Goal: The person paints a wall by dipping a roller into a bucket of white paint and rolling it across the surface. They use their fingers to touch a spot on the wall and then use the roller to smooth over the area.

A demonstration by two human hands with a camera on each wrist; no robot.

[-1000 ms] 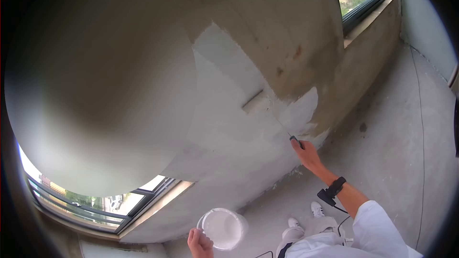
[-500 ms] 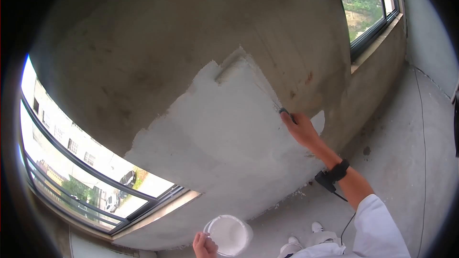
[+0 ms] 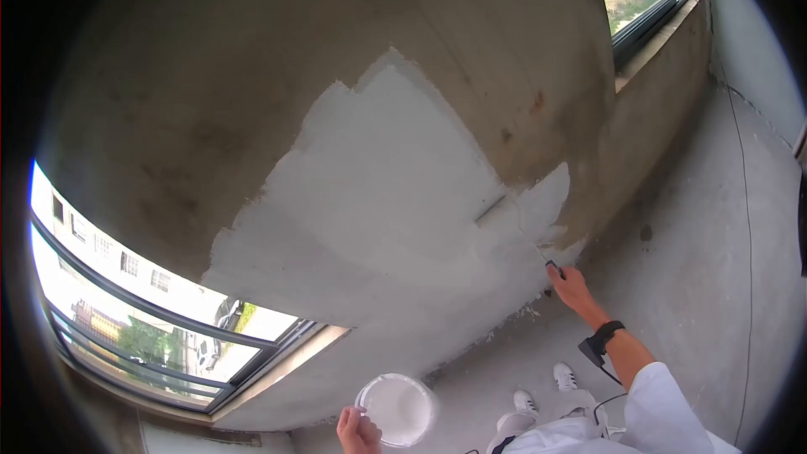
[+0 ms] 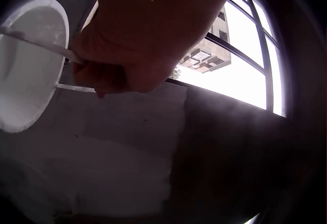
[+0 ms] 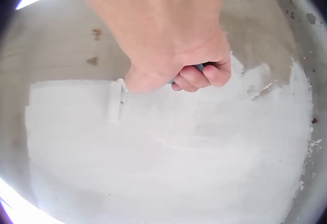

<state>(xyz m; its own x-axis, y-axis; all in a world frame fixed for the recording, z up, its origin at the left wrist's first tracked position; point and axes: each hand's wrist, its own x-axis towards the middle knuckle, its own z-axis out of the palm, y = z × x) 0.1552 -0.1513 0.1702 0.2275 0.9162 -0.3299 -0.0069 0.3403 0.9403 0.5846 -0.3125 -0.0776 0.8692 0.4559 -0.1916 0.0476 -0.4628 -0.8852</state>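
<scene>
In the head view my right hand point(image 3: 576, 290) grips the dark handle of a paint roller, arm reaching out to the wall. The roller point(image 3: 491, 209) lies against the white-painted patch point(image 3: 370, 193), close to its right edge. The right wrist view shows curled fingers point(image 5: 191, 78) round the handle, with the white roller sleeve point(image 5: 115, 104) beyond the thumb. Low in the head view, my left hand point(image 3: 359, 431) holds a white bucket point(image 3: 395, 377) by its bail handle point(image 4: 43, 43). White paint shows inside the bucket, which hangs beside the fist in the left wrist view.
Bare grey-brown wall point(image 3: 210, 109) surrounds the painted patch. Framed windows stand at the lower left point(image 3: 168, 336) and upper right point(image 3: 643, 0). A thin cable point(image 3: 746, 202) runs along the concrete floor point(image 3: 672, 303). The person's shoes point(image 3: 565, 377) are near the wall's base.
The roller went up to the patch's top, then came back down to the lower right with my right hand. A pale blurred shape at the left has gone. The left hand still holds the bucket.
</scene>
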